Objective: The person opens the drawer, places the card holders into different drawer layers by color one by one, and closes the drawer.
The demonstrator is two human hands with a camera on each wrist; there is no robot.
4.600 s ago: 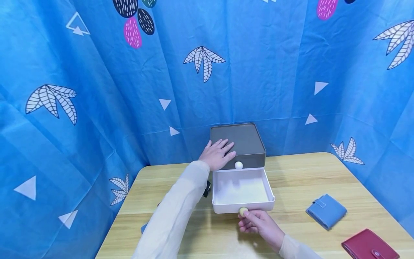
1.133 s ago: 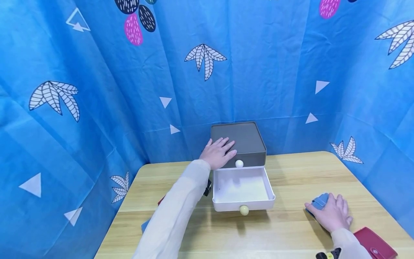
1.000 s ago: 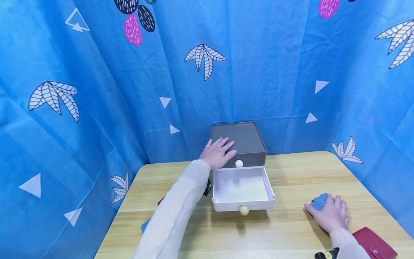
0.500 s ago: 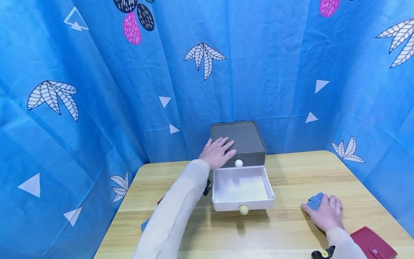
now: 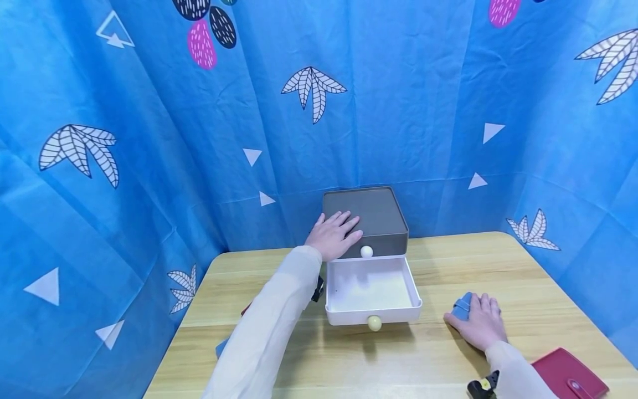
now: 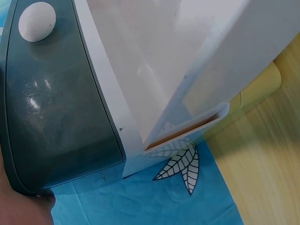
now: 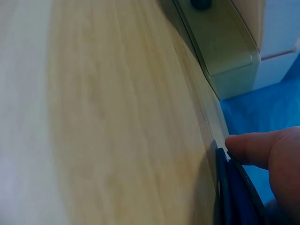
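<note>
My left hand (image 5: 333, 238) rests with spread fingers on the dark grey top of a small drawer unit (image 5: 381, 213). Below its dark upper front, a white drawer (image 5: 349, 318) with a pale yellow knob (image 5: 375, 323) is pulled out and holds nothing. The left wrist view shows the white upper knob (image 6: 37, 22) and part of the left hand (image 6: 26, 210) at the unit's edge. Right of the drawer, my right hand (image 5: 480, 322) grips a blue wallet (image 5: 461, 308), its far part hidden under the fingers. In the right wrist view, the thumb lies against the wallet's edge (image 7: 234, 192).
A red wallet (image 5: 570, 374) with a snap lies at the table's right, beside my right sleeve. Left of my left sleeve, a blue item (image 5: 221, 348) and a sliver of red (image 5: 245, 309) peek out, mostly hidden. A blue patterned curtain (image 5: 423, 111) surrounds the wooden table (image 5: 448, 266).
My right hand has left the lower drawer's knob and taken hold of the blue wallet. Hand and wallet have since moved left, toward the drawer. The left hand has stayed on the unit.
</note>
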